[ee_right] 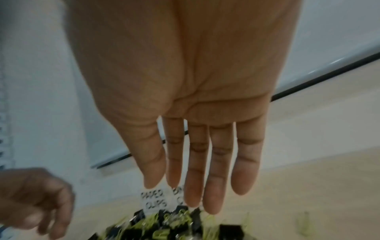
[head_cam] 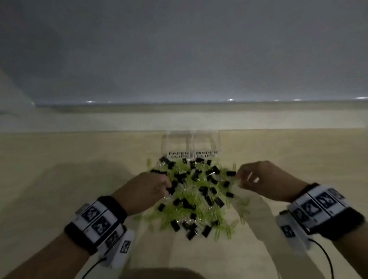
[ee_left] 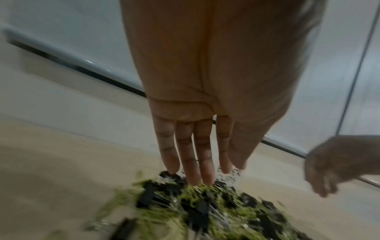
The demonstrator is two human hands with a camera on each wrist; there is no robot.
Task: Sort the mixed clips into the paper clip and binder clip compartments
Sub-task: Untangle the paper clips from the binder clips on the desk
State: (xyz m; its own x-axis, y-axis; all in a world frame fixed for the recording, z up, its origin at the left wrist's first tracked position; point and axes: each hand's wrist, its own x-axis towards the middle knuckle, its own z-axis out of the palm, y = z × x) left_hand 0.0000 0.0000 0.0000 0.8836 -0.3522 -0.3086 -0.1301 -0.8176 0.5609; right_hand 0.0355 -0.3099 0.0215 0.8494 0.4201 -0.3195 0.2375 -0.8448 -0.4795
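Note:
A mixed pile of green paper clips and black binder clips lies on the light wooden table. Behind it stands a clear two-compartment box, labelled PAPER CLIPS on the left and BINDER CLIPS on the right. My left hand is at the pile's left edge. In the left wrist view its fingers are straight, tips just over the clips. My right hand is at the pile's right edge, its fingers straight and holding nothing. The pile and a label show below them.
The table ends at a raised ledge below a pale wall right behind the box. A few stray green clips lie right of the pile. Bare wood extends to both sides.

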